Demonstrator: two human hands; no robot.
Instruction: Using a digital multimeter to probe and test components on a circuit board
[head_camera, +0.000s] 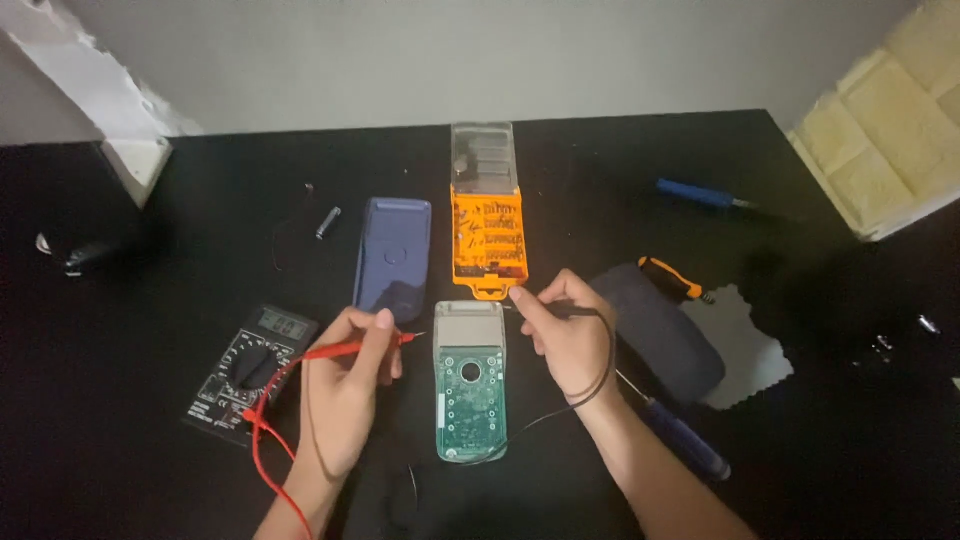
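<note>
My left hand (345, 385) pinches a red test probe (352, 347) whose tip points right toward an opened device with a green circuit board (470, 390). My right hand (565, 335) holds a black test probe (560, 311) at the top right corner of that board, its black lead looping round my wrist. A black multimeter (248, 372) with a dial and small screen lies at the left, with red leads running from it to my left hand. A blue back cover (392, 255) lies just above my left hand.
An orange case of screwdriver bits (487, 235) with its clear lid open sits behind the board. To the right are a dark pouch (665, 335), an orange-handled tool (672, 279), a blue-handled screwdriver (685, 440), another blue tool (700, 193) and a pale cloth (745, 350). A small battery (327, 222) lies at the left.
</note>
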